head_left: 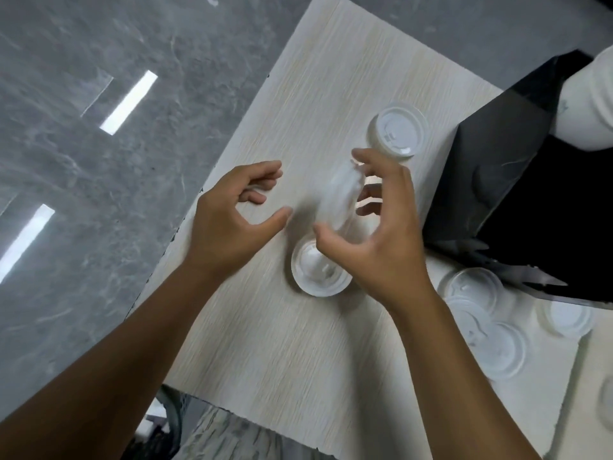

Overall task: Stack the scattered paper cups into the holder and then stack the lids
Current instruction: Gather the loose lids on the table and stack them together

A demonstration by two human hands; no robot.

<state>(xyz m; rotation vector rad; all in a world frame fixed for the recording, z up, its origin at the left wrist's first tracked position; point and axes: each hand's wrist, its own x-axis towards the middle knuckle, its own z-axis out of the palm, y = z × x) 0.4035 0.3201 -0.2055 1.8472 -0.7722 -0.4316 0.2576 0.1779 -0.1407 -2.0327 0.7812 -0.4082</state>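
My right hand point(381, 234) holds a blurred white lid point(340, 197) on edge between thumb and fingertips, above the pale wooden table point(298, 94). Just left of it my left hand point(232, 220) hovers with its fingers curled apart and nothing in it. A small stack of white lids point(318, 272) lies flat under my right thumb. Another white lid point(399, 132) sits farther back. Several loose lids point(481, 310) lie scattered at the right. A stack of white paper cups point(590, 104) shows at the top right, by the black holder point(517, 180).
The table's left edge runs diagonally over a grey marble floor point(99, 161). The black holder takes up the table's right back part. Part of a chair or stool shows below the near table edge point(172, 423).
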